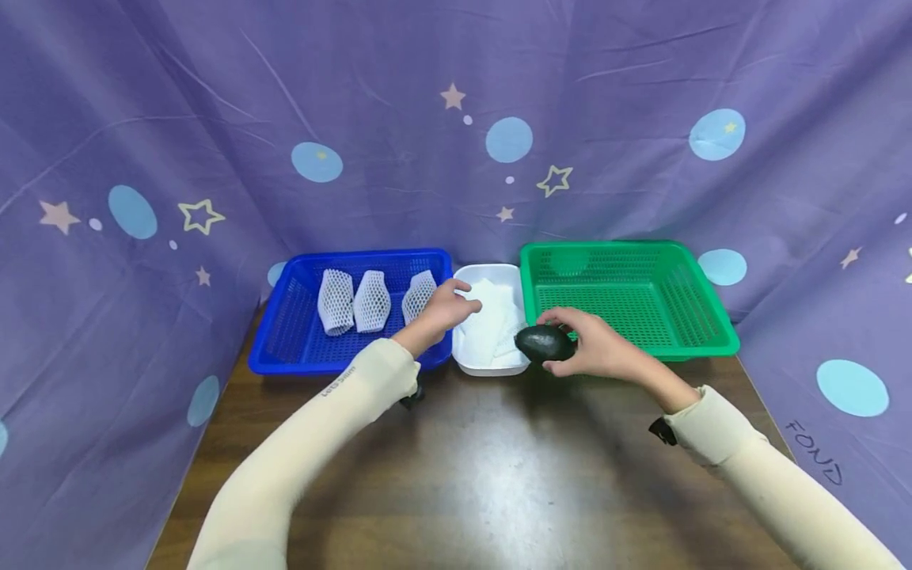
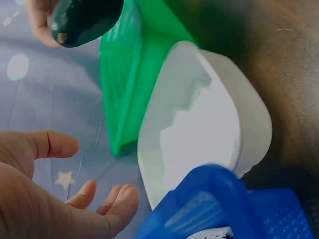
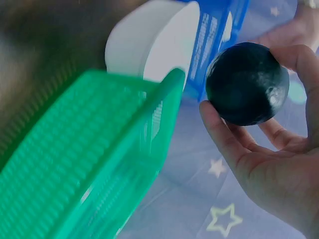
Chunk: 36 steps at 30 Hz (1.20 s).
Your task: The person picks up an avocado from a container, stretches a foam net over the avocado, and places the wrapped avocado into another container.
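A dark green avocado is gripped by my right hand, thumb and fingers around its sides, above the near left corner of the green basket. In the right wrist view the avocado is seen end-on. My left hand holds nothing and hovers at the left rim of the white tub, its fingers apart in the left wrist view. White foam netting lies in the tub. Several white foam net sleeves lie in the blue basket; my left hand partly covers the rightmost one.
The blue basket, white tub and green basket stand side by side along the back of a brown wooden table. A purple curtain with stars and dots hangs behind and on both sides.
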Each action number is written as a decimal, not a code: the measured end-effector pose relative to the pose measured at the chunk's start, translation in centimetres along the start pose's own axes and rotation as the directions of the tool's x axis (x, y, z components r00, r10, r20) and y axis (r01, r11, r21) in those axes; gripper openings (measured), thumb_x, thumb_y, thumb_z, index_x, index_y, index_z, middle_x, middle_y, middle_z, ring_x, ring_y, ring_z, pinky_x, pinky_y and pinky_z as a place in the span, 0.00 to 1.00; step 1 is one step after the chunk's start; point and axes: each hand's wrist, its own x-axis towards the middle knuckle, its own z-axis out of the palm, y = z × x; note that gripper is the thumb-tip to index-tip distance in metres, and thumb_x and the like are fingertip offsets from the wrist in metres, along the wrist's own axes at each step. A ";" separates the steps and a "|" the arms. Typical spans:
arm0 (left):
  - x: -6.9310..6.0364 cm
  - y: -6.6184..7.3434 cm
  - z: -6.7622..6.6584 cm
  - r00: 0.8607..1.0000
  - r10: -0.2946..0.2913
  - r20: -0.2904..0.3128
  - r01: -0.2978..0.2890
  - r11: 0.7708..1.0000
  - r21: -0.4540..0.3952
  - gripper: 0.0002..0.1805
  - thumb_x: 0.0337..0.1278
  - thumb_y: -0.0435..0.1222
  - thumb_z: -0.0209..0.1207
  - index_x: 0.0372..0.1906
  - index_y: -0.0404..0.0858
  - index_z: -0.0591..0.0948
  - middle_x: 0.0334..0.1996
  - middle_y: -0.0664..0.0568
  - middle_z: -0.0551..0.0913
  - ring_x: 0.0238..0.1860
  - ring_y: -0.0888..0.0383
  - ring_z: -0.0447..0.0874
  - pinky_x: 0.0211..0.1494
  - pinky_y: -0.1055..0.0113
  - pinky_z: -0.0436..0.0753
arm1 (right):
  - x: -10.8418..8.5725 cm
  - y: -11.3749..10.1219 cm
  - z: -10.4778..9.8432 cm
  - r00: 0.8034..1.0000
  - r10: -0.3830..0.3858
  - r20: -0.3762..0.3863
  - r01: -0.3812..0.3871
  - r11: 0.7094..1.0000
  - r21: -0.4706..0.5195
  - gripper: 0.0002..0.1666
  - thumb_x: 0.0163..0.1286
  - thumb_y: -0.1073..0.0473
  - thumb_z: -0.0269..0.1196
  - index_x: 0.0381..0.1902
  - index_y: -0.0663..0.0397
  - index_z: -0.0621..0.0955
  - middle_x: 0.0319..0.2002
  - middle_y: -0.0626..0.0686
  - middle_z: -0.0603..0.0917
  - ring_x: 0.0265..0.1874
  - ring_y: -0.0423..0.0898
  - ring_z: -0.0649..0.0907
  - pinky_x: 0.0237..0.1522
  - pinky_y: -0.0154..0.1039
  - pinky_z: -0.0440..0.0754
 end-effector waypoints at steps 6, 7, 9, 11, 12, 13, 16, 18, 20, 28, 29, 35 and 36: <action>0.1 -0.1 1.7 0.997 -0.033 0.066 0.029 0.997 0.066 0.27 0.61 0.37 0.62 0.66 0.35 0.73 0.59 0.39 0.80 0.58 0.44 0.79 0.60 0.54 0.81 | -0.7 -0.5 2.5 0.997 -0.048 0.054 0.048 0.999 -0.001 0.34 0.51 0.58 0.78 0.56 0.51 0.79 0.47 0.50 0.83 0.45 0.46 0.80 0.43 0.40 0.82; 0.1 -0.2 1.9 0.997 -0.034 0.074 0.029 0.997 0.072 0.28 0.62 0.37 0.62 0.66 0.35 0.73 0.59 0.39 0.80 0.57 0.45 0.79 0.61 0.54 0.81 | -0.8 -0.4 2.9 0.997 -0.055 0.060 0.056 0.998 -0.008 0.34 0.50 0.58 0.78 0.56 0.52 0.79 0.46 0.49 0.83 0.44 0.45 0.80 0.43 0.39 0.82; 0.3 -0.4 2.5 0.996 -0.029 0.090 0.021 0.995 0.096 0.28 0.63 0.38 0.61 0.66 0.34 0.74 0.60 0.39 0.80 0.57 0.45 0.79 0.61 0.54 0.81 | -0.9 -0.3 3.7 0.996 -0.059 0.072 0.061 0.998 -0.020 0.34 0.50 0.58 0.78 0.55 0.52 0.79 0.44 0.49 0.83 0.43 0.44 0.79 0.43 0.38 0.81; 0.5 -0.7 3.0 0.994 -0.025 0.105 0.011 0.990 0.138 0.27 0.64 0.39 0.61 0.65 0.33 0.74 0.62 0.39 0.79 0.57 0.45 0.79 0.60 0.55 0.82 | -0.9 -0.3 4.4 0.995 -0.058 0.085 0.061 0.998 -0.028 0.34 0.50 0.57 0.78 0.55 0.53 0.79 0.43 0.48 0.83 0.42 0.44 0.79 0.43 0.38 0.81; 0.6 -0.9 3.2 0.993 -0.025 0.115 0.007 0.987 0.159 0.27 0.64 0.39 0.61 0.65 0.32 0.74 0.62 0.39 0.79 0.57 0.45 0.79 0.60 0.55 0.82 | -0.9 -0.3 4.7 0.994 -0.061 0.091 0.064 0.998 -0.030 0.34 0.50 0.57 0.78 0.55 0.53 0.79 0.42 0.48 0.83 0.42 0.44 0.79 0.43 0.38 0.81; 0.6 -1.0 3.4 0.992 -0.024 0.124 0.001 0.984 0.177 0.27 0.64 0.39 0.61 0.65 0.31 0.75 0.62 0.39 0.79 0.57 0.45 0.79 0.60 0.55 0.82 | -1.0 -0.3 5.0 0.993 -0.060 0.098 0.064 0.997 -0.036 0.34 0.49 0.57 0.78 0.55 0.53 0.79 0.42 0.48 0.83 0.42 0.44 0.79 0.43 0.38 0.81; 0.7 -1.4 3.9 0.991 -0.013 0.134 -0.021 0.969 0.246 0.27 0.63 0.37 0.62 0.64 0.29 0.75 0.61 0.38 0.79 0.58 0.44 0.79 0.61 0.55 0.82 | -1.1 -0.1 5.9 0.990 -0.078 0.117 0.084 0.995 -0.048 0.34 0.49 0.57 0.78 0.55 0.55 0.79 0.44 0.50 0.83 0.43 0.44 0.80 0.45 0.39 0.82; 0.8 -1.6 4.1 0.991 0.004 0.135 -0.044 0.953 0.299 0.27 0.60 0.36 0.62 0.63 0.28 0.75 0.60 0.38 0.80 0.58 0.45 0.80 0.62 0.56 0.81 | -1.3 0.0 6.5 0.988 -0.088 0.129 0.096 0.993 -0.061 0.34 0.49 0.56 0.78 0.55 0.56 0.80 0.45 0.51 0.84 0.45 0.45 0.80 0.46 0.40 0.82; 1.0 -1.6 4.3 0.989 0.009 0.147 -0.061 0.933 0.355 0.25 0.59 0.36 0.62 0.59 0.27 0.76 0.54 0.39 0.82 0.52 0.47 0.80 0.58 0.59 0.82 | -1.5 0.2 6.9 0.986 -0.086 0.145 0.098 0.993 -0.073 0.35 0.49 0.56 0.78 0.56 0.57 0.80 0.47 0.52 0.84 0.46 0.45 0.81 0.46 0.40 0.83; 2.4 -1.7 4.9 0.980 -0.054 0.191 -0.039 0.891 0.452 0.14 0.57 0.34 0.62 0.23 0.41 0.68 0.23 0.52 0.68 0.27 0.54 0.67 0.29 0.67 0.69 | -1.9 0.4 8.5 0.981 -0.028 0.191 0.049 0.993 -0.104 0.35 0.49 0.55 0.78 0.56 0.50 0.79 0.51 0.52 0.82 0.47 0.45 0.81 0.47 0.40 0.83; 2.6 -1.7 4.9 0.981 -0.057 0.186 -0.036 0.887 0.460 0.15 0.57 0.33 0.62 0.22 0.41 0.67 0.22 0.52 0.67 0.26 0.55 0.67 0.29 0.67 0.68 | -2.0 0.5 8.7 0.981 -0.027 0.190 0.048 0.993 -0.109 0.35 0.49 0.55 0.78 0.55 0.50 0.79 0.50 0.51 0.82 0.47 0.45 0.81 0.47 0.40 0.83; 3.1 -2.0 4.7 0.986 -0.057 0.155 -0.018 0.895 0.446 0.13 0.54 0.33 0.60 0.22 0.42 0.67 0.24 0.51 0.68 0.29 0.54 0.68 0.29 0.68 0.68 | -2.2 0.9 9.9 0.983 -0.026 0.181 0.052 0.989 -0.142 0.36 0.47 0.54 0.79 0.55 0.53 0.80 0.47 0.52 0.82 0.43 0.45 0.82 0.46 0.41 0.83; 3.1 -2.1 4.7 0.987 -0.057 0.152 -0.015 0.901 0.433 0.13 0.54 0.33 0.61 0.23 0.41 0.67 0.25 0.51 0.68 0.30 0.53 0.69 0.30 0.68 0.69 | -2.3 1.0 10.1 0.983 -0.022 0.182 0.050 0.988 -0.148 0.36 0.47 0.54 0.79 0.55 0.52 0.80 0.47 0.52 0.82 0.43 0.45 0.82 0.46 0.42 0.83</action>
